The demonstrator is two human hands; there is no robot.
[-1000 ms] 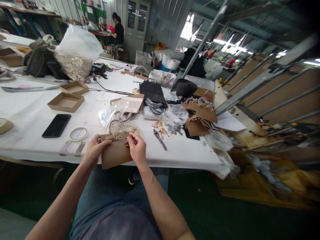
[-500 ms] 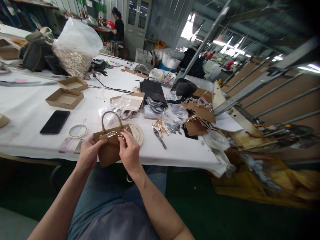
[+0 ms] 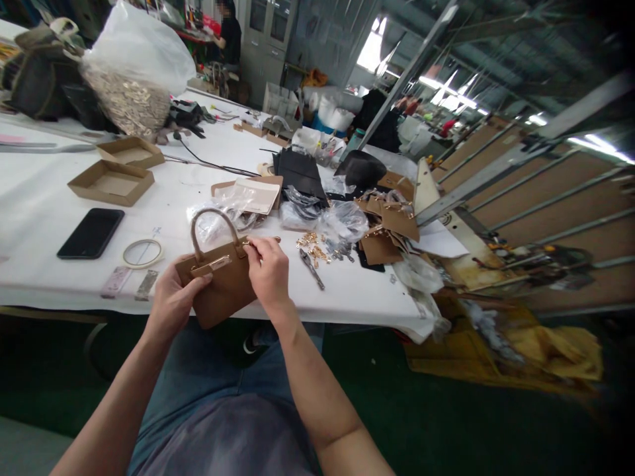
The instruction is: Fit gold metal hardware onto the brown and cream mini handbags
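Right hand (image 3: 270, 272) moved outward to the bag's (image 3: 225, 295) right corner

From left: phone (image 3: 90, 233) and tape (image 3: 141, 266) lie on the table (image 3: 357, 294). The left hand (image 3: 171, 297) grips the bag, thumb in front. The bag, handle (image 3: 214, 211) raised, tilts at the table's near edge. The right hand pinches its upper right corner. Farther right lie a tool (image 3: 311, 270) and gold fittings (image 3: 316, 250).

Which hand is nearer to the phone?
Left. The left hand grips the bag to the phone's right; the right hand is farther right, at the bag's other side.
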